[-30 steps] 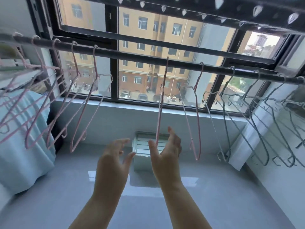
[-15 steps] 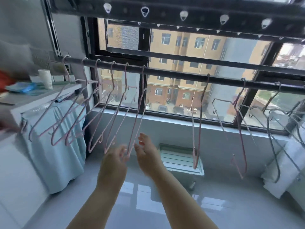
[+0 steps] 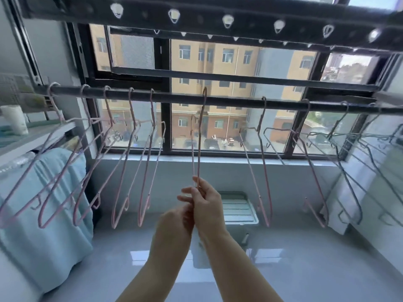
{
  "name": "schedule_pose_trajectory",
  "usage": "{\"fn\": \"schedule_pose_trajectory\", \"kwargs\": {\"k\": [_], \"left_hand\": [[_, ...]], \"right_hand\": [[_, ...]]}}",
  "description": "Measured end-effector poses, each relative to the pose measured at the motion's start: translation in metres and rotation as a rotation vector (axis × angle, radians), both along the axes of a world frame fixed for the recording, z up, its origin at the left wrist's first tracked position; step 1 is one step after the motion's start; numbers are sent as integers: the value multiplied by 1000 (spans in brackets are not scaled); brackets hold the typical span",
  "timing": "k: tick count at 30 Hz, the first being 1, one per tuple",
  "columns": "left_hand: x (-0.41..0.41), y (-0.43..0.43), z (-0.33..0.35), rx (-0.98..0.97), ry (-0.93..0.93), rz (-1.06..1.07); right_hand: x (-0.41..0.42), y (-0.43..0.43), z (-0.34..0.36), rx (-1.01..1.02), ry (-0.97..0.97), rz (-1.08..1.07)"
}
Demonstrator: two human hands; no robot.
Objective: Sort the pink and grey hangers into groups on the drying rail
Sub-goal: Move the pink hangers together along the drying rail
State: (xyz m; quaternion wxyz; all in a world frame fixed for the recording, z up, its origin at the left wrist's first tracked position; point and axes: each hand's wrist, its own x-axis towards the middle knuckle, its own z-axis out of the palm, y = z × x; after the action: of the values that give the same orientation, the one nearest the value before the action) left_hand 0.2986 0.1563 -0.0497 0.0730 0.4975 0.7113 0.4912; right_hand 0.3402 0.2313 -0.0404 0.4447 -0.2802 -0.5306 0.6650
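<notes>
Rail (image 3: 239, 103) runs left to right before the window (image 3: 239, 68), under a clip bar (image 3: 218, 12). Left hangers (image 3: 111, 120) crowd its left part. The middle hanger (image 3: 200, 138) hangs alone at centre, lower end in the right hand (image 3: 206, 205). Right hangers (image 3: 264, 171) spread towards the right end. A crate (image 3: 237, 208) sits below, behind that hand.

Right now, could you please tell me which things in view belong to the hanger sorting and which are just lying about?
In the job: drying rail; five pink hangers at left; pink hanger pinched by the right hand; two pink hangers further right; grey hangers at far right.
Lying about: light blue cloth; white crate below the window; white cylinder on the shelf.
</notes>
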Motion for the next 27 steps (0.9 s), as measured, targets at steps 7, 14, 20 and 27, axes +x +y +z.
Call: {"fn": "schedule_pose_trajectory", "kwargs": {"k": [7,14,20,27], "left_hand": [[19,13,-2,16,-76,-130],[36,14,-7,14,-70,-140],[43,17,-5,8,-50,-141],[49,23,1,37,-22,-143]], "right_hand": [[26,7,-1,-2,-12,-118],[44,8,-6,16,-39,-158],[54,9,-1,1,-45,-139],[62,12,10,-14,-73,-129]]}}
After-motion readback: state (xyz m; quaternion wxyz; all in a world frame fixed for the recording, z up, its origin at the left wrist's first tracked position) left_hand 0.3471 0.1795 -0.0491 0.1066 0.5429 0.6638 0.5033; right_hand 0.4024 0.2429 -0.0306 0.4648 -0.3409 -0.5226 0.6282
